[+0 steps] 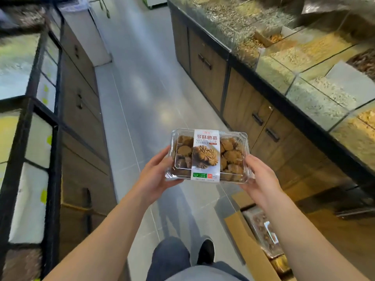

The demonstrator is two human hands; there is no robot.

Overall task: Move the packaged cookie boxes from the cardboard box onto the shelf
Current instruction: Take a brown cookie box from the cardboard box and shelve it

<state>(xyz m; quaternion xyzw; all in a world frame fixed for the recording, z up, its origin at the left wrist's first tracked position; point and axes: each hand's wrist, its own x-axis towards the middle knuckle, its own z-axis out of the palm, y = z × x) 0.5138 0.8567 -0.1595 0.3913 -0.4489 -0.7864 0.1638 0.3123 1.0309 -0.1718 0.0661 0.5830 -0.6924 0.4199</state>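
Observation:
A clear plastic cookie box [208, 155] with a white and brown label is held in the air over the aisle floor, at about waist height. My left hand [157, 175] grips its left end, thumb on top. My right hand [258, 177] grips its right end the same way. The cardboard box [246, 238] stands open on the floor at the lower right, partly behind my right forearm. Another packaged cookie box [263, 228] lies inside it.
A grey tiled aisle [142, 88] runs ahead. On the right stands a wooden cabinet counter [263, 122] topped with glass bins of bulk dry goods [304, 57]. On the left is a black-framed glass display unit [40, 122] over wooden drawers. My legs and a shoe [206, 252] show below.

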